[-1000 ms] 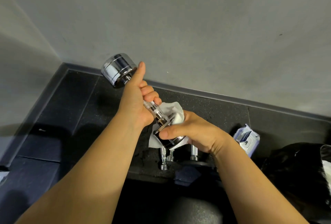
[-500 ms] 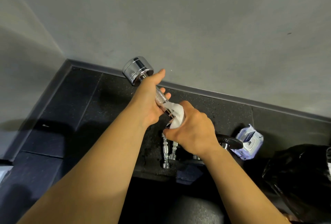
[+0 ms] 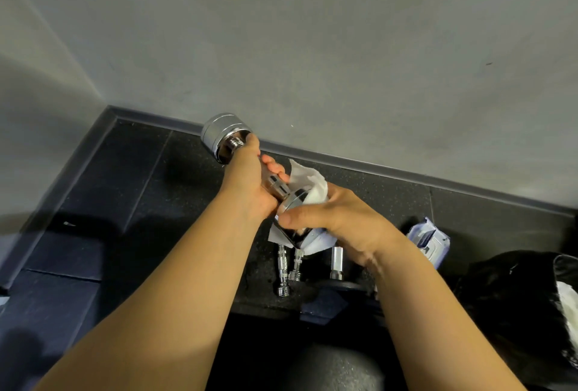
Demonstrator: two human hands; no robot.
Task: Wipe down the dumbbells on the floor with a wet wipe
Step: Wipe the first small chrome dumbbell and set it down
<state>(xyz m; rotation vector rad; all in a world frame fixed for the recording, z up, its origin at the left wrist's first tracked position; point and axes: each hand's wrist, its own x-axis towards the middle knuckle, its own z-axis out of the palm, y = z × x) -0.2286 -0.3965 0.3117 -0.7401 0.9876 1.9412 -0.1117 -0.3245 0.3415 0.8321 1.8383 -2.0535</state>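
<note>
Chrome dumbbell (image 3: 228,137) is being gripped by its handle in left hand (image 3: 248,185) while right hand (image 3: 336,218) is clutching wet wipe (image 3: 308,182) around its near head.

Your dumbbell (image 3: 223,135): polished chrome metal, mirror-glossy, smooth. Your wet wipe (image 3: 308,179): white, soft, matt, crumpled sheet. Loose bars (image 3: 283,268): shiny metal, one knurled. Floor (image 3: 125,178): dark, speckled, matt, rubbery-looking. Wipes pack (image 3: 428,239): glossy plastic film. Black bag (image 3: 506,296): thin shiny plastic. Wall (image 3: 312,46): smooth, matt.
</note>
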